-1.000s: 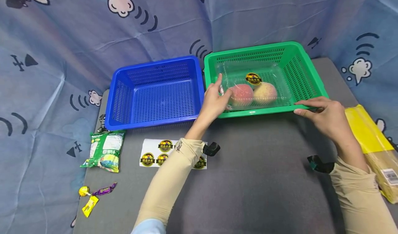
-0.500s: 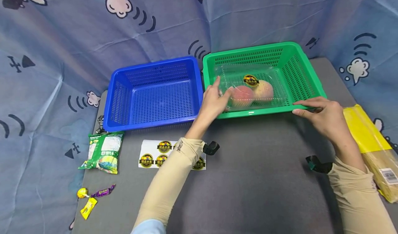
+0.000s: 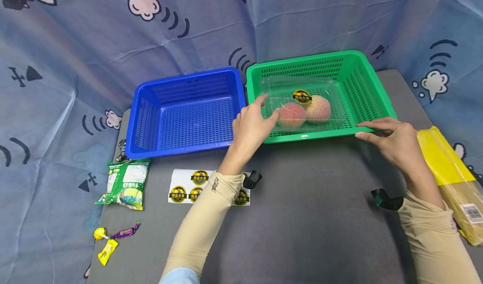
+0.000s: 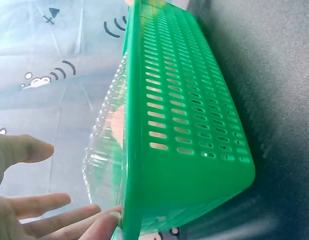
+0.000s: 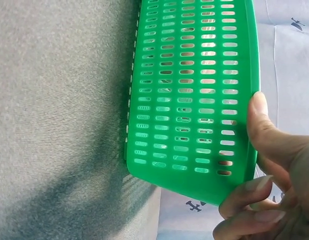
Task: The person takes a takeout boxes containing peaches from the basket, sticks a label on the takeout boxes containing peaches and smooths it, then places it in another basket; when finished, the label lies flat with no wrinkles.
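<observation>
Where the green basket (image 3: 371,93) sits on the grey table (image 3: 309,217), we take it as our landmark. Inside it lies a clear plastic clamshell box (image 3: 302,105), closed over two peaches (image 3: 303,111), with a round black-and-yellow sticker (image 3: 301,96) on its lid; the writing on the sticker is too small for us to read. Touching the green basket's left wall stands a blue basket (image 3: 186,110), whose inside shows only its own mesh floor. In front of the blue basket, left of the green one's near edge, lies a white sheet of stickers (image 3: 188,186) bearing the same round black-and-yellow labels, partly hidden under the left sleeve. Farther left of that sheet we see a green snack packet (image 3: 126,184), its print unreadable, and nearer us a few wrapped candies (image 3: 111,238) in yellow and purple. Right of the green basket, at the table's edge, lies a yellow-and-tan package (image 3: 450,170) with a small barcode label.

Our left hand (image 3: 250,126) hovers at the green basket's near left corner with its fingers spread apart and holding nothing; in the left wrist view a fingertip (image 4: 112,217) meets the basket's rim (image 4: 129,150), while the clamshell bulges just beyond. Our right hand (image 3: 394,141) is clamped on the green basket's near right corner, thumb (image 5: 262,120) over the rim and the other fingers curled beneath it.
</observation>
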`<state>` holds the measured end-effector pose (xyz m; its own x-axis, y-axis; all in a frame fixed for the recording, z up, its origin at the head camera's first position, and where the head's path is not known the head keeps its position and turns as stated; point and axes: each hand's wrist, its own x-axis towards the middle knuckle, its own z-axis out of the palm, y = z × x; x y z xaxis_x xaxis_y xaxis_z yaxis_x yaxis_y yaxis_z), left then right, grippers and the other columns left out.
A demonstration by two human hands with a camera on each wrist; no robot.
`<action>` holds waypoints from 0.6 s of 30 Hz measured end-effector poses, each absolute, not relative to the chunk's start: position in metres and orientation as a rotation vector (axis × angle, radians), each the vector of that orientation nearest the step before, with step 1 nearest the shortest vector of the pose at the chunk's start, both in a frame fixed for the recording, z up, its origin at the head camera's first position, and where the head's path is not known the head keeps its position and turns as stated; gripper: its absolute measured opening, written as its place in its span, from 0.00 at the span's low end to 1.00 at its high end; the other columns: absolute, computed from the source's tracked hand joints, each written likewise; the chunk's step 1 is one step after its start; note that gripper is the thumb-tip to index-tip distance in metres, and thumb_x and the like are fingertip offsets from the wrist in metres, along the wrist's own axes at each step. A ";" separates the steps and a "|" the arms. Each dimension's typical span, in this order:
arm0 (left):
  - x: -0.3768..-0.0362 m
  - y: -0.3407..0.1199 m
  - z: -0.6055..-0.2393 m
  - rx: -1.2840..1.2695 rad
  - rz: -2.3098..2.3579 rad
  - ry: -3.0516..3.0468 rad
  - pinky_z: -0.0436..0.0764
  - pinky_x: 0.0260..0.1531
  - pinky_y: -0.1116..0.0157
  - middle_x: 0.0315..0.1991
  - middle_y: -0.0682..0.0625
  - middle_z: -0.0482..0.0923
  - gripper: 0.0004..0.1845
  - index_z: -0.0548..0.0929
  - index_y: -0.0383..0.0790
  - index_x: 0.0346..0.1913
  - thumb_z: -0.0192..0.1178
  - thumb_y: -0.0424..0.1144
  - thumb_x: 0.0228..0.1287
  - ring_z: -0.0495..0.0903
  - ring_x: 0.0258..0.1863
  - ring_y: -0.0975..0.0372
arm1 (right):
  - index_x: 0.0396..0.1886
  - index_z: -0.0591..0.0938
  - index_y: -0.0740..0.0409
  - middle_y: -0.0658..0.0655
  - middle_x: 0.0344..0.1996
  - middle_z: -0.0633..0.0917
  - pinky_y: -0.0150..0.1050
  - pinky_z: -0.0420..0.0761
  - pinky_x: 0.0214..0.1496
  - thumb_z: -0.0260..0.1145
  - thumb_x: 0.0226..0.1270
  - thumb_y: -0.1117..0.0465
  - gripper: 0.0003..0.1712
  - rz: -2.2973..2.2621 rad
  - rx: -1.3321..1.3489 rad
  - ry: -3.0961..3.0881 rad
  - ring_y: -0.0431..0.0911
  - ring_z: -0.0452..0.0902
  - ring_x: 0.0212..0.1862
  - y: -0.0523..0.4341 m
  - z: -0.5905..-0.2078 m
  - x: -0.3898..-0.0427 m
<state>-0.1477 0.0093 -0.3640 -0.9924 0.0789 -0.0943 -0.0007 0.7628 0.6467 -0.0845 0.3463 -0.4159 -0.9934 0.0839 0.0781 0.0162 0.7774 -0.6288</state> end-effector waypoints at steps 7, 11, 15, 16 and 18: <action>-0.144 0.003 -0.366 0.076 1.088 2.890 0.70 0.21 0.61 0.64 0.54 0.86 0.30 0.76 0.54 0.76 0.64 0.55 0.75 0.70 0.18 0.61 | 0.54 0.92 0.58 0.51 0.50 0.82 0.19 0.68 0.35 0.78 0.68 0.56 0.18 1.000 -0.083 -2.876 0.24 0.68 0.41 0.345 -0.415 -0.085; -0.145 -0.003 -0.366 0.084 1.180 2.892 0.76 0.26 0.59 0.61 0.53 0.88 0.29 0.78 0.53 0.74 0.65 0.54 0.74 0.80 0.22 0.62 | 0.55 0.91 0.59 0.62 0.54 0.84 0.17 0.67 0.35 0.77 0.69 0.56 0.18 1.002 -0.081 -2.882 0.23 0.67 0.43 0.344 -0.415 -0.085; -0.146 -0.012 -0.365 0.109 1.248 2.880 0.83 0.35 0.57 0.60 0.54 0.88 0.28 0.77 0.54 0.74 0.65 0.53 0.74 0.90 0.35 0.64 | 0.56 0.91 0.59 0.65 0.56 0.84 0.17 0.67 0.35 0.76 0.70 0.55 0.19 0.997 -0.089 -2.897 0.23 0.66 0.41 0.344 -0.413 -0.084; -0.146 -0.014 -0.365 0.120 1.268 2.874 0.84 0.38 0.55 0.60 0.54 0.88 0.29 0.77 0.54 0.75 0.64 0.52 0.74 0.91 0.39 0.63 | 0.56 0.90 0.59 0.65 0.56 0.84 0.18 0.67 0.34 0.76 0.71 0.55 0.19 0.996 -0.098 -2.906 0.22 0.66 0.40 0.344 -0.413 -0.084; -0.145 -0.019 -0.366 0.151 1.309 2.863 0.85 0.44 0.54 0.61 0.54 0.87 0.29 0.76 0.54 0.75 0.64 0.51 0.75 0.91 0.46 0.62 | 0.57 0.90 0.59 0.65 0.57 0.84 0.20 0.68 0.32 0.75 0.72 0.54 0.19 1.002 -0.113 -2.920 0.24 0.68 0.36 0.343 -0.412 -0.083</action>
<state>-0.1449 -0.0193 -0.3659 -0.9953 0.0829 0.0491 0.0914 0.6506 0.7539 -0.0834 0.3430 -0.4116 -0.9960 0.0861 0.0256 0.0522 0.7869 -0.6148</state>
